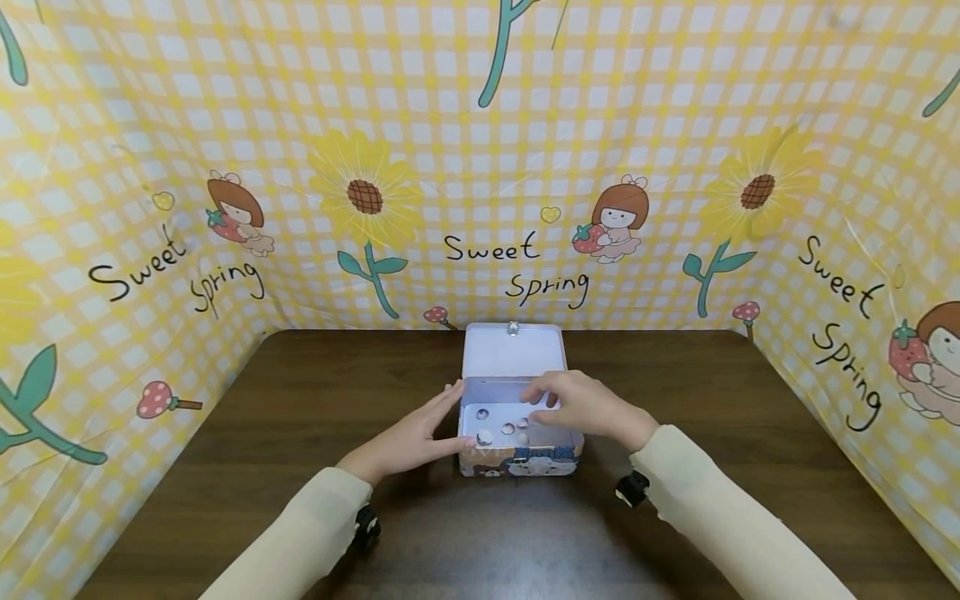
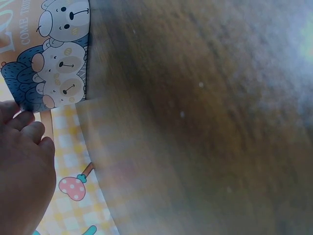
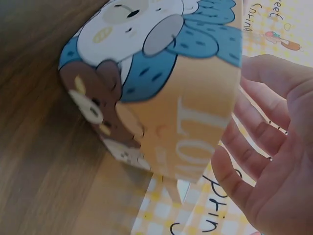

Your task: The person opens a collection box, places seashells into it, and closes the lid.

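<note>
A small hinged box (image 1: 487, 463) stands with its lid (image 1: 513, 352) raised and a metal clasp at the lid's top. Cartoon bears and large lettering cover its outside; the inside is pale. Several small round pieces (image 1: 484, 437) lie inside, too small to identify. Against the box's left side rests my left hand (image 1: 408, 437), thumb at the front rim and fingers extended toward the back corner. My right hand (image 1: 588, 406) hovers over the right part of the box, fingers loosely bent, thumb apart. I see nothing held in it.
The box stands on a dark wooden table (image 1: 315, 375). Yellow checked cloth (image 1: 480, 167) with flowers and lettering hangs behind the table and along both sides. A small black device (image 1: 367, 527) sits at the left wrist, another (image 1: 632, 489) at the right.
</note>
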The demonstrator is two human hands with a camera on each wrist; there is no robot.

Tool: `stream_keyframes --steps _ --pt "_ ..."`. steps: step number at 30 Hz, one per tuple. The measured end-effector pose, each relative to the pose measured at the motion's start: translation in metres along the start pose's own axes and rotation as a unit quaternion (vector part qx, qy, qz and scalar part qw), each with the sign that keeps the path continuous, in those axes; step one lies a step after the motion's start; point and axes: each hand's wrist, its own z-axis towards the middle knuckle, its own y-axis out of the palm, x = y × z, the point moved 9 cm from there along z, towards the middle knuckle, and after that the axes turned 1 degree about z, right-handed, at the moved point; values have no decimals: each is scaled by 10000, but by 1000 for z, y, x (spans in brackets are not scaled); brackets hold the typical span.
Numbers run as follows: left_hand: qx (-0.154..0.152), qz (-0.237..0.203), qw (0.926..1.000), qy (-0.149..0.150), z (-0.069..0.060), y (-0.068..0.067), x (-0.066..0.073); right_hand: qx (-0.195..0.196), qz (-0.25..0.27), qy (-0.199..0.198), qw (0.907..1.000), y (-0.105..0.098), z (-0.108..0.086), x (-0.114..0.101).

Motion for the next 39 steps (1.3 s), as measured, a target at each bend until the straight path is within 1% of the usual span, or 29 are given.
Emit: stream_keyframes --steps 8,12,18,27,34,39 --pt "-8 -17 10000 10 0 0 0 217 -232 69 9995 -15 -16 13" --pt "8 -34 10000 21 0 0 0 334 -184 166 9991 -24 -28 22" --pt "11 -53 10000 -42 -1 0 -1 376 3 519 9979 -35 -48 41" --pt "9 -62 10000 -12 0 1 0 511 36 826 9953 -54 -84 72" --pt "22 -49 10000 -22 -1 1 1 604 -20 1202 9909 -60 -109 97" --pt "12 -42 10000 -8 0 0 1 589 39 1403 9884 -56 -124 114"
